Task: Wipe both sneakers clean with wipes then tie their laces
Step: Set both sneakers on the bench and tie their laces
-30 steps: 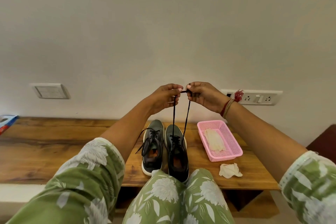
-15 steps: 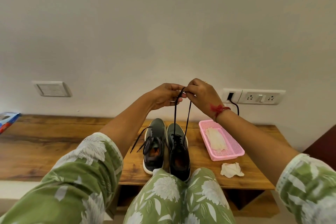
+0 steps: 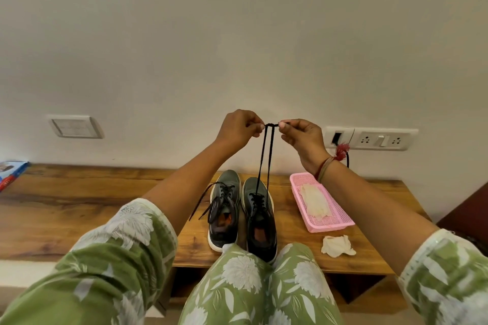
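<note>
Tying looks to be the step in hand, with the wiping seemingly done, though how clean the shoes are cannot be judged from this distance. The left hand (image 3: 239, 128) is raised in front of the wall, pinching one end of a black lace (image 3: 264, 161) between thumb and forefinger with its other fingers curled in. The right hand (image 3: 303, 137), just beside it, pinches the other end the same way, so a short stretch of cord runs level between the two pinches. From there both strands drop almost straight and fairly taut to the top eyelets of the right sneaker (image 3: 260, 219). The next move probably calls for lowering the hands toward the tongue, crossing the two ends and drawing a first knot snug before forming loops; keeping the ends even should matter. On the wooden table (image 3: 79, 206) the pair stands side by side with toes pointing to the far wall. The left sneaker (image 3: 224, 208) is dark grey with a pale sole and an orange lining, and its laces are untied, trailing loose off its left side. Its partner is the same colour. Further right, a pink basket (image 3: 330, 227) holds folded wipes (image 3: 315, 204), and a crumpled wipe (image 3: 336, 245) lies on the near side of it.
</note>
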Demonstrator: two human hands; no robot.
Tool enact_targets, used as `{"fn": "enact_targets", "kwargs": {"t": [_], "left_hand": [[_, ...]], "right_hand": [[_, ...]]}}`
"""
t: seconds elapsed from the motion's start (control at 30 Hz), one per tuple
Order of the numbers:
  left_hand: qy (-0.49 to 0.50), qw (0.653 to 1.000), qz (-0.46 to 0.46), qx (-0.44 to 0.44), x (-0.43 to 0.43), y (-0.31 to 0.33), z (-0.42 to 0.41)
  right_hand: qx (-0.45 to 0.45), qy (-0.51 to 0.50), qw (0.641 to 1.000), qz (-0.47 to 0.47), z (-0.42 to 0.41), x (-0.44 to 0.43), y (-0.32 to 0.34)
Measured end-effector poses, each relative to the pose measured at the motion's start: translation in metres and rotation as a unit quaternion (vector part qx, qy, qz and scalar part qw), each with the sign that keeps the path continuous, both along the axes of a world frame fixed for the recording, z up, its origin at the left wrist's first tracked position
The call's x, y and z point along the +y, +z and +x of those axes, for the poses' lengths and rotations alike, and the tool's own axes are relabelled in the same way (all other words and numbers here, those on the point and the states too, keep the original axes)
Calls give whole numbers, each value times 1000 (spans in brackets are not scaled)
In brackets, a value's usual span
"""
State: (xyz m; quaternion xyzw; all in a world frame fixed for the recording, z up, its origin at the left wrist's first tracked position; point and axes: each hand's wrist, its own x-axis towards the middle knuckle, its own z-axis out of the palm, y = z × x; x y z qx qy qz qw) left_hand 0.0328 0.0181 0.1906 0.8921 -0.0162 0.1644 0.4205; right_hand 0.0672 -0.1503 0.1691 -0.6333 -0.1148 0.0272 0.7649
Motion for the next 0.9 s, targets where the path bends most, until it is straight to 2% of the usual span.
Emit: {"fn": "enact_targets", "kwargs": {"t": [0.1,0.17,0.2,0.23,0.33,0.4,0.47,0.57,0.6,0.67,0.7,0.73,0.77,0.8,0.83,0.87,0.9], "left_hand": [[24,999,-41,18,-3,-9,0],[42,987,-148,54,-6,-14,0],[50,968,-233,82,-9,-17,0],[58,934,-333,116,-12,-20,1],[78,770,-603,190,-21,-26,6],[81,698,-687,186,-23,-30,7],[79,654,-733,169,-24,-35,8],[87,565,-810,131,-20,-48,11],[90,552,-821,118,-18,-52,13],[97,573,-806,110,-13,-60,14],[99,606,-781,115,-10,-63,15],[97,650,-743,122,-7,-65,15],[96,712,-684,127,-3,-66,15],[91,781,-604,132,2,-67,15],[82,849,-504,136,7,-69,14],[67,907,-394,135,12,-71,12],[47,951,-279,127,18,-74,9]], "right_hand": [[86,53,991,92,2,3,-4],[134,58,977,159,4,6,-5],[150,58,970,182,5,8,-6],[164,58,965,197,7,9,-8],[200,41,949,240,13,13,-15],[231,12,932,279,16,15,-20],[263,-11,908,326,19,14,-24],[287,-28,878,383,25,9,-29],[289,-28,878,381,27,5,-30],[276,-24,910,309,30,-2,-33],[253,-25,937,240,32,-6,-35],[213,-30,965,150,34,-10,-38],[150,-39,987,40,36,-15,-41],[61,-43,993,-88,37,-20,-44],[-47,-38,973,-224,39,-27,-47],[-149,-14,924,-351,40,-33,-51],[-219,23,859,-461,40,-38,-55]]}}
